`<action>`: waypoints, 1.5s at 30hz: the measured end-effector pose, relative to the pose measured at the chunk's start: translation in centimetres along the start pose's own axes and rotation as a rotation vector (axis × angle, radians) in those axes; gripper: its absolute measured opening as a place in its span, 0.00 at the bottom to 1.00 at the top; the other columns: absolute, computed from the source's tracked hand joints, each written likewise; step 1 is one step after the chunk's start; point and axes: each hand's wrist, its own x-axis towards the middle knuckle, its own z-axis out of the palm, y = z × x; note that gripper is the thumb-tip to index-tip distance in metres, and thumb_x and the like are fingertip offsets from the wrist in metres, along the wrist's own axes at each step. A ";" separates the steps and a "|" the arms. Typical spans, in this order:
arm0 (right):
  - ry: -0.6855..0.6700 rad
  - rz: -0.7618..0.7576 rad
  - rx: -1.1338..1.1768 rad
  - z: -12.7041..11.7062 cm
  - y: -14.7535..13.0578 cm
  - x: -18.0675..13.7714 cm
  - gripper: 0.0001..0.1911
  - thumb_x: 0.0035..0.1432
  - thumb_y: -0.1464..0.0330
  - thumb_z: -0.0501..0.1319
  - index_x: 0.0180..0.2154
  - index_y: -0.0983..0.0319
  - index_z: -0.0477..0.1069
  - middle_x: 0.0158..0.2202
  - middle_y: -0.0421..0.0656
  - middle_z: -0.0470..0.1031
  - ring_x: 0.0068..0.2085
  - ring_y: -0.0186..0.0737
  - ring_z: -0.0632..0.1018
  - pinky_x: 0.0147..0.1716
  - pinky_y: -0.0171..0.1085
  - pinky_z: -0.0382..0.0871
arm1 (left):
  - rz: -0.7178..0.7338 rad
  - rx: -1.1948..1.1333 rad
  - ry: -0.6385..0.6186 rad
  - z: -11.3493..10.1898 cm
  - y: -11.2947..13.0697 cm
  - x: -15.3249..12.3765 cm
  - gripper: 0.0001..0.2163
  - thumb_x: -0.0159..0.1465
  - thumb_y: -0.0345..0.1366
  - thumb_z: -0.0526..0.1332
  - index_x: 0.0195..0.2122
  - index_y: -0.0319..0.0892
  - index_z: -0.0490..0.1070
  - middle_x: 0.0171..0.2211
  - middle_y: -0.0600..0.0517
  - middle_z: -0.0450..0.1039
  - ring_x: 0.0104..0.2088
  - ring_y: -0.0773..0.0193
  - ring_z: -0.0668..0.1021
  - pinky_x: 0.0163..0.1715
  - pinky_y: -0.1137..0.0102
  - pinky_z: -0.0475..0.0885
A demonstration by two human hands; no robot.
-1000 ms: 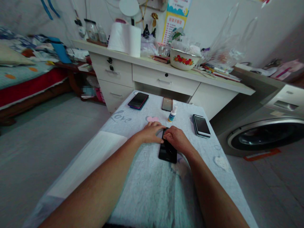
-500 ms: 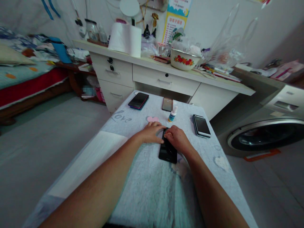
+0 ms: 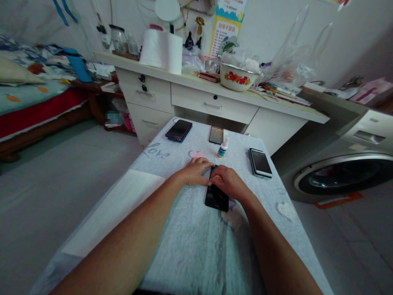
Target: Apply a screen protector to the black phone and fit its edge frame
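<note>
A black smartphone [image 3: 217, 199] lies flat on the cloth-covered table, its upper part partly hidden by my hands. My left hand [image 3: 196, 172] rests at the phone's upper left, fingertip at the top edge and thumb against the left side, holding it in place. Over the upper screen, my right hand [image 3: 229, 180] is closed with its fingers curled down. Whatever those fingers hold, if anything, is hidden. Just beyond the hands stands a small spray bottle [image 3: 222, 148] with a white top and a blue and yellow label.
Stacked phones [image 3: 179, 130] lie at the table's far left, and more phones [image 3: 260, 163] at the right. Another phone [image 3: 216, 135] lies behind the bottle. A white desk [image 3: 211, 107] borders the far edge; a washing machine [image 3: 346, 155] stands to the right.
My right hand has shifted slightly left over the phone's screen, toward my left thumb. My left hand and the phone have stayed almost still.
</note>
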 end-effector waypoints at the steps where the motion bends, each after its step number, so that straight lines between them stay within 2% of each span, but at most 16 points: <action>1: -0.007 -0.008 0.009 0.0 0.0 0.0 0.05 0.55 0.74 0.61 0.30 0.63 0.76 0.33 0.42 0.73 0.34 0.33 0.72 0.35 0.32 0.62 | -0.001 0.000 0.000 0.0 0.0 0.0 0.34 0.50 0.48 0.68 0.59 0.51 0.62 0.59 0.49 0.60 0.60 0.49 0.61 0.60 0.58 0.55; 9: -0.004 -0.007 0.020 0.1 0.5 0.0 0.04 0.56 0.73 0.62 0.31 0.63 0.76 0.33 0.41 0.72 0.34 0.33 0.72 0.35 0.32 0.61 | -0.011 0.018 -0.018 -0.3 0.5 -0.2 0.35 0.51 0.48 0.68 0.60 0.48 0.62 0.59 0.48 0.60 0.61 0.49 0.60 0.61 0.59 0.54; 25: 0.164 0.214 -0.143 0.2 2.2 0.5 0.08 0.60 0.70 0.59 0.36 0.64 0.77 0.36 0.44 0.72 0.38 0.36 0.72 0.39 0.33 0.60 | -0.007 0.000 -0.018 -0.3 0.3 -0.2 0.34 0.50 0.47 0.67 0.59 0.53 0.61 0.59 0.50 0.60 0.61 0.48 0.59 0.60 0.58 0.55; 32: 0.203 0.260 -0.175 0.1 2.9 0.5 0.08 0.60 0.70 0.59 0.37 0.64 0.77 0.37 0.45 0.73 0.38 0.37 0.72 0.39 0.33 0.60 | 0.001 0.002 -0.024 -0.5 0.4 -0.3 0.34 0.50 0.46 0.67 0.59 0.51 0.61 0.60 0.48 0.59 0.61 0.47 0.59 0.60 0.57 0.55; 38: 0.136 0.245 -0.191 -0.4 2.9 0.3 0.08 0.59 0.69 0.59 0.36 0.64 0.77 0.36 0.45 0.73 0.37 0.37 0.73 0.37 0.33 0.60 | 0.006 -0.001 -0.023 -0.5 0.5 -0.3 0.34 0.50 0.46 0.67 0.60 0.52 0.60 0.60 0.49 0.59 0.61 0.47 0.58 0.60 0.56 0.55; 45: 0.000 0.141 -0.100 -1.3 2.1 -0.3 0.05 0.55 0.71 0.61 0.33 0.63 0.77 0.34 0.43 0.74 0.35 0.36 0.73 0.36 0.32 0.61 | -0.005 0.000 -0.029 -0.6 0.6 -0.3 0.35 0.50 0.46 0.67 0.59 0.50 0.60 0.60 0.48 0.59 0.61 0.46 0.59 0.60 0.56 0.56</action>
